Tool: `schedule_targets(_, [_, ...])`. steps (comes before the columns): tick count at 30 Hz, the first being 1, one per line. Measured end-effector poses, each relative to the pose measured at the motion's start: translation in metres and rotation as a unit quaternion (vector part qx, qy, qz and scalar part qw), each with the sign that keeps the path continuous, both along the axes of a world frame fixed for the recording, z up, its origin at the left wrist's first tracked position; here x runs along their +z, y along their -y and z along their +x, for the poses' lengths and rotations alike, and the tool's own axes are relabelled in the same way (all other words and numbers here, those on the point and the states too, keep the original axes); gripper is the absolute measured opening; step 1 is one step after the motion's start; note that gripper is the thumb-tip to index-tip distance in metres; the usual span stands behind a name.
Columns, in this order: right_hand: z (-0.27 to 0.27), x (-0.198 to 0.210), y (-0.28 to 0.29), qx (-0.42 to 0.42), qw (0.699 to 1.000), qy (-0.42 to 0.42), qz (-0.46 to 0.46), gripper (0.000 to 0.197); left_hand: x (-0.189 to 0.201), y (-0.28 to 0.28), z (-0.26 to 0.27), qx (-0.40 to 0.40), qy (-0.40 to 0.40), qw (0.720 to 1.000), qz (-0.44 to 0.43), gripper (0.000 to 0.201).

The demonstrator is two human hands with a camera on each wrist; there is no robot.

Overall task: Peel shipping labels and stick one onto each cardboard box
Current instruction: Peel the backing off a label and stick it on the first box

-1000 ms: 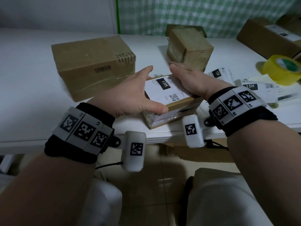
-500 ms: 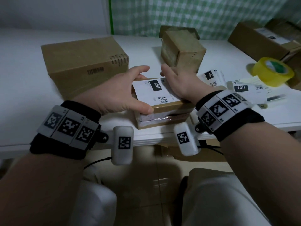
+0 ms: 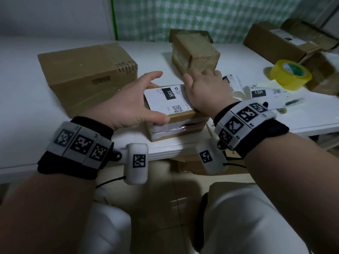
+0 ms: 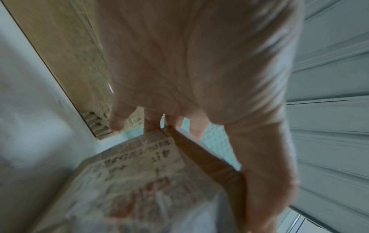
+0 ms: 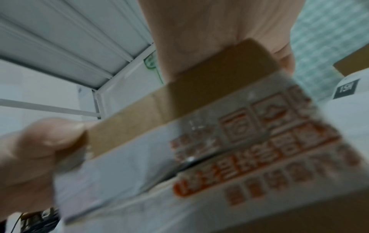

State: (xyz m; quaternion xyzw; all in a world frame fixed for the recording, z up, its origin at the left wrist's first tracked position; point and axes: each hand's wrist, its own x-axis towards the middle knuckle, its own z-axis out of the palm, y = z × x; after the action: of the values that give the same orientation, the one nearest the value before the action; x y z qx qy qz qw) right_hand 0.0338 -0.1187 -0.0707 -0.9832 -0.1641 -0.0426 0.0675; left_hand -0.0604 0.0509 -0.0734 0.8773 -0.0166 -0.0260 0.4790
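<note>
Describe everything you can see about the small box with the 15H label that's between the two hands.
The small box is flat brown cardboard, lying at the table's front edge. A white label with a black 15H block and a QR code covers its top. Its front side shows shiny clear tape over orange print. The left hand grips its left end, thumb on the front edge; the right hand lies on its right part.

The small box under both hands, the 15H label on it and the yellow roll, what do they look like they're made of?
Small box: brown matte cardboard, with glossy strips on the side, probably clear tape.
15H label: white printed paper, matte, lying flat on top.
Yellow roll: looks like plastic packing tape, translucent and slightly shiny.
</note>
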Motion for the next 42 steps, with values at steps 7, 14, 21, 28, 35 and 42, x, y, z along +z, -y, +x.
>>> schedule_targets(7, [-0.029,0.001,-0.022,0.03,0.999,-0.032,-0.013,0.053,-0.004,0.001,-0.004,0.008,0.013,1.0,0.0,0.11])
schedule_targets(14, [-0.032,0.015,-0.003,0.087,0.986,-0.082,0.113,0.033,0.002,-0.001,-0.009,-0.011,-0.049,0.998,-0.04,0.118])
schedule_targets(21, [-0.034,0.013,0.016,-0.02,0.969,-0.086,0.23,0.037,0.037,0.004,-0.006,-0.018,-0.099,0.987,0.127,0.089])
schedule_targets(28, [-0.04,0.002,0.018,-0.025,0.953,-0.103,0.282,0.036,0.041,0.073,0.007,0.024,0.015,0.97,0.243,0.051])
schedule_targets(35, [-0.047,0.0,0.024,-0.021,0.95,-0.105,0.293,0.035,0.02,0.089,0.012,0.049,0.049,0.951,0.302,0.045])
schedule_targets(42, [-0.045,0.001,0.023,-0.027,0.943,-0.123,0.31,0.037,0.006,0.064,0.021,0.029,-0.003,0.956,0.291,0.057])
